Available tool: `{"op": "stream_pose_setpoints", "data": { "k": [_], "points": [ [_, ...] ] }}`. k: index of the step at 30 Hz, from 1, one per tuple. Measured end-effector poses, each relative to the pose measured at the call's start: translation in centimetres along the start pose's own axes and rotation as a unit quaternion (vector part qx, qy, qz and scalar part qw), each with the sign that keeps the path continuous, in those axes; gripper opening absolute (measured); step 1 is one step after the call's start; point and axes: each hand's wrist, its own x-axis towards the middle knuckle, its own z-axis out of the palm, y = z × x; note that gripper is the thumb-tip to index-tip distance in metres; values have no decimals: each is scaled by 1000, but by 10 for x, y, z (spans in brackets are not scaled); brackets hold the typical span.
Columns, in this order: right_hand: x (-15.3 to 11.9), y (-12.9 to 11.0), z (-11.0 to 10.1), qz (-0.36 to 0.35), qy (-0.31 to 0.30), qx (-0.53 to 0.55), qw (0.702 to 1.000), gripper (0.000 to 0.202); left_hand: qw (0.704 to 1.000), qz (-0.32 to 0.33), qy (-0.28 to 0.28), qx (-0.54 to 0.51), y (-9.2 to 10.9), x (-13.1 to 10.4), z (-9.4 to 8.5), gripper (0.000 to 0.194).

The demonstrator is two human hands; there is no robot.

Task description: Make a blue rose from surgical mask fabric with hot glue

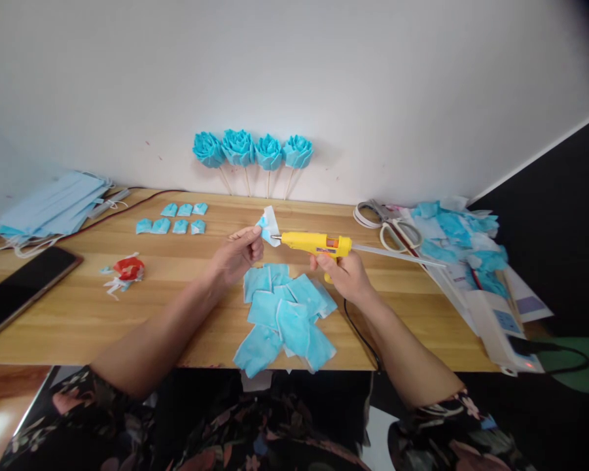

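Directly ahead, a wooden table (pixel 127 307) is running wide against a plain white wall (pixel 324 78), and everything is placed relative to a yellow glue gun (pixel 319 244) held above the table's middle. The right hand (pixel 346 275) is gripping the gun's handle, fingers wrapped fully around it, nozzle pointing left. Just left of the nozzle, the left hand (pixel 238 255) is pinching a small folded blue-and-white fabric piece (pixel 269 226) between thumb and fingertips; the nozzle tip is touching or nearly touching it.

Below the gun, a heap of blue fabric squares (pixel 285 317) is lying on the wood, reaching the near edge. Behind the gun, four blue fabric roses (pixel 252 149) on sticks are leaning against the wall. Left of the gun, small blue folded petals (pixel 174 219) are sitting in two rows, a red scrap (pixel 128 268) nearer, a dark phone (pixel 22 288) at the left edge, and stacked blue masks (pixel 53 203) far left. Right of the gun, scissors (pixel 392 226) and a pile of blue offcuts (pixel 461 242) are crowding the right end. Bare wood is lying open between phone and heap.
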Motion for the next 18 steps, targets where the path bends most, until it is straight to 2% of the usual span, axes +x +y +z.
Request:
{"op": "stream_pose_setpoints", "data": {
  "k": [18],
  "points": [
    [-1, 3, 2, 20, -2, -6, 1000, 46, 1000, 3, 13, -2, 1, 0, 2, 40]
  ]
}}
